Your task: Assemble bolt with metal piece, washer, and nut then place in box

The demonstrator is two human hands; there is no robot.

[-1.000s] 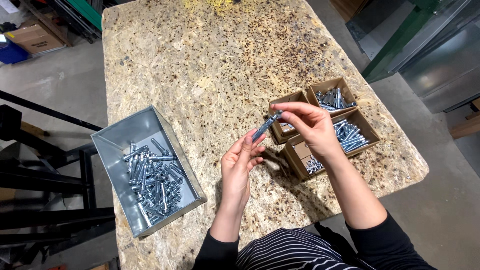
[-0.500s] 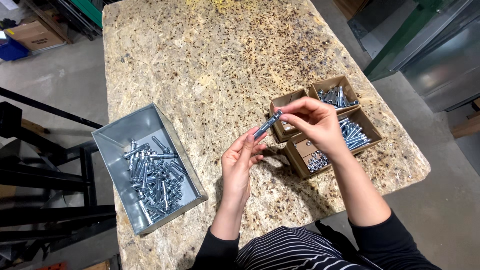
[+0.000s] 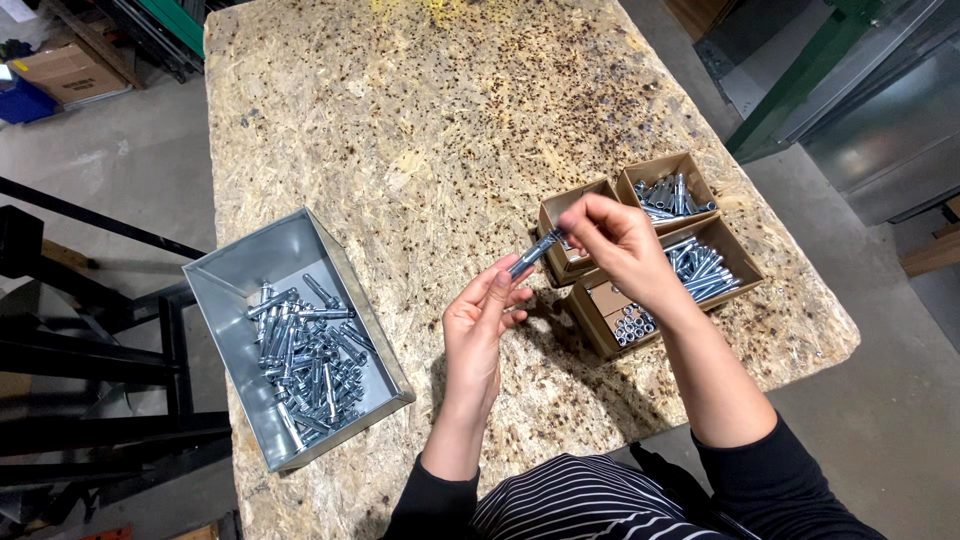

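Slim silver metal anchor bolt (image 3: 535,252) held by both hands — left hand (image 3: 480,325) pinches lower end, right hand (image 3: 615,240) upper; axis slants toward bench's right edge.

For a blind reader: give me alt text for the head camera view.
Two hands, left hand and right hand, hold one metal bolt over a chipboard table. A grey metal tray of bolts sits left, cardboard boxes of parts right.

The bolt (image 3: 536,252) is shiny silver-grey, like the bolts heaped in the grey metal bin (image 3: 236,268) at left. The four cardboard boxes (image 3: 607,300) at right are brown. The chipboard tabletop (image 3: 420,130) is tan, flecked with dark brown. The sleeves (image 3: 770,485) are black, the apron (image 3: 585,505) black with white stripes.
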